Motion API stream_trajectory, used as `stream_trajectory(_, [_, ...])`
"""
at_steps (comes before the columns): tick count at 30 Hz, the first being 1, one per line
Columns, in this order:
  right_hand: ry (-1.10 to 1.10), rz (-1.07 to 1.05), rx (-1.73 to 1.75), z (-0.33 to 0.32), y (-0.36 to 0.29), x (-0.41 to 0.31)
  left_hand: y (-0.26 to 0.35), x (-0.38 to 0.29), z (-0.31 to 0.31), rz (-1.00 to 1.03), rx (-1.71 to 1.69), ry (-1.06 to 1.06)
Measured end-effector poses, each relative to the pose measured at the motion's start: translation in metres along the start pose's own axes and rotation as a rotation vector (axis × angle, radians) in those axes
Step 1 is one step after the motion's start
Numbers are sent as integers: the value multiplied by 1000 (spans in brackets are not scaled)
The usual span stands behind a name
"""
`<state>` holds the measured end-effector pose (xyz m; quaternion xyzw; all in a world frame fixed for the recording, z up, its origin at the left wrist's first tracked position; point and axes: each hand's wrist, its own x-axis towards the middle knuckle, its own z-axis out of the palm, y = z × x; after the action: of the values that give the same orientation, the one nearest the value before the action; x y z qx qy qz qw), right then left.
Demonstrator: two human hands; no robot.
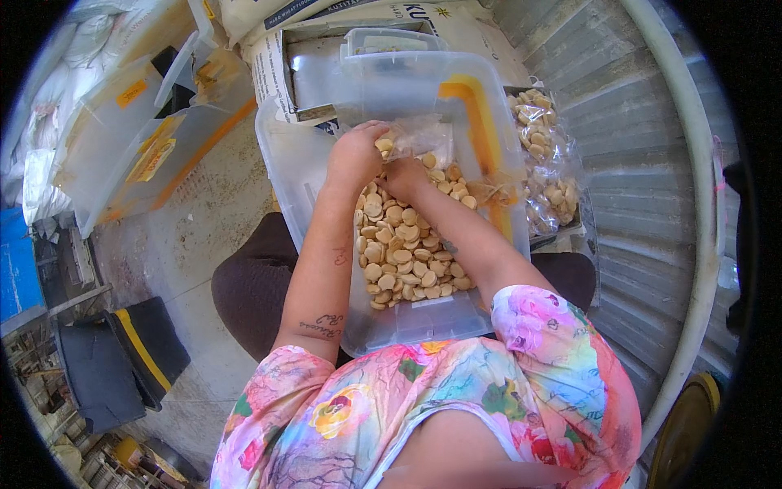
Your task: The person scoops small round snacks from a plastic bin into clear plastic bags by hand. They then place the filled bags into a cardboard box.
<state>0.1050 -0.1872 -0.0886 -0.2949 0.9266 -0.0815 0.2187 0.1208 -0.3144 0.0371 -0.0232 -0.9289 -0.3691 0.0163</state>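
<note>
A translucent plastic tub [287, 174] rests across the person's lap, holding a heap of small round pale-yellow biscuits [403, 250]. Over the far part of the heap, my left hand [357, 156] grips the edge of a transparent plastic bag [421, 137]. A few biscuits show at that hand's fingertips. My right hand [404, 177] reaches in just below the bag, close to my left hand, with its fingers hidden. Whether it holds biscuits cannot be seen.
Filled transparent bags of biscuits [544, 159] lie in a tray to the right, by a corrugated metal wall [617, 147]. A metal tray [311, 67] sits on flour sacks [482, 40] behind the tub. More plastic tubs [122, 134] and a black-and-yellow box [131, 360] stand left.
</note>
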Motion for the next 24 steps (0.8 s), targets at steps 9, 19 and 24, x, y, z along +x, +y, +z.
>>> stream_trajectory(9, [36,-7,101,-4,-1,-4,4,-2,-4,-14,38,-27])
stream_trajectory(19, [-535,253,653,-87,-32,-56,2,-2,-2,9,63,-26])
stream_trajectory(24, [-736,373,1575,-105,-31,-92,-1,-5,4,35,51,-46])
